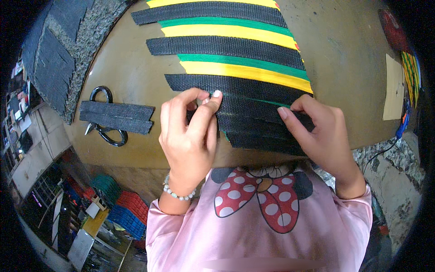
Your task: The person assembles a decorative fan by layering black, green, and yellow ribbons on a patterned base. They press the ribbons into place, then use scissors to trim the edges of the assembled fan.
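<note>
Several black woven webbing strips [226, 46] lie side by side on the brown table, with yellow and green bands [240, 68] between them. At the near end of this row, my left hand [188, 129] pinches the left part of a black webbing strip [253, 111] between thumb and fingers. A thin green line shows along that strip's upper edge. My right hand [324, 129] grips the same strip near its right end, thumb on top and some fingers hidden. More black webbing [267, 139] lies below it, towards my body.
A short black webbing piece [118, 117] lies across black-handled scissors [118, 138] on the table [122, 59] at left. Dark rough sheets [59, 59] are at far left. A beige card [392, 88], yellow-green strips [410, 75] and a blue corded tool [402, 122] sit at right.
</note>
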A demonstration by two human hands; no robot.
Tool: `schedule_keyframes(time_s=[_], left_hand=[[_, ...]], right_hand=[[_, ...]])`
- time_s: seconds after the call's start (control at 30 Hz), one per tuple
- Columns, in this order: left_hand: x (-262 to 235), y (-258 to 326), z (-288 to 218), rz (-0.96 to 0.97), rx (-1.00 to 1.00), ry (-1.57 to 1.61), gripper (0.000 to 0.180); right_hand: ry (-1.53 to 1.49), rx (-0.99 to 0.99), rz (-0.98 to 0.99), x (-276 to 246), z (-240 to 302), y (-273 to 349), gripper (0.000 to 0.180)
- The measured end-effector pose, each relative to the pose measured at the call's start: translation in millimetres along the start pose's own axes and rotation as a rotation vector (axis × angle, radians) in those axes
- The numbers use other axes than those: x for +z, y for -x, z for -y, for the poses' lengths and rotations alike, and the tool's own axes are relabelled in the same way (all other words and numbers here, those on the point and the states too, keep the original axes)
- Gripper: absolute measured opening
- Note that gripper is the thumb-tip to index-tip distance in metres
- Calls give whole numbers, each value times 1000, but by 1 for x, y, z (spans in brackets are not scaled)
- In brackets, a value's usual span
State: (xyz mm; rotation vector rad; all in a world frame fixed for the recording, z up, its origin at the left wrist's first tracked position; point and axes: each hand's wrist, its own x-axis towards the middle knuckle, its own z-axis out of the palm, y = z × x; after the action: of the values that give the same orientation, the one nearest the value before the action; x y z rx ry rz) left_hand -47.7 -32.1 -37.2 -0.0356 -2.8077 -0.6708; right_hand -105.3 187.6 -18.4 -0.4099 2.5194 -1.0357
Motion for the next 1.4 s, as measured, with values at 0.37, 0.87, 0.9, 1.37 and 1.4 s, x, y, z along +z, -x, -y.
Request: schedule_keyframes(time_s=[0.37,0.87,0.9,1.37,1.4], left_hand=[[1,1,1,5,-39,37,26],[2,1,-1,9,-53,41,27],[1,-1,-3,9,-30,6,28],[17,14,-36,457,189,28,61],[17,15,-36,454,189,26,61]], right_hand=[[59,5,3,1,-3,-1,22],[44,-6,-9,2,-2,-1,22],[54,-8,-9,3,-1,-1,22],[167,13,-83,1,-1,14,22],[143,21,-99,-2,-4,16,21]])
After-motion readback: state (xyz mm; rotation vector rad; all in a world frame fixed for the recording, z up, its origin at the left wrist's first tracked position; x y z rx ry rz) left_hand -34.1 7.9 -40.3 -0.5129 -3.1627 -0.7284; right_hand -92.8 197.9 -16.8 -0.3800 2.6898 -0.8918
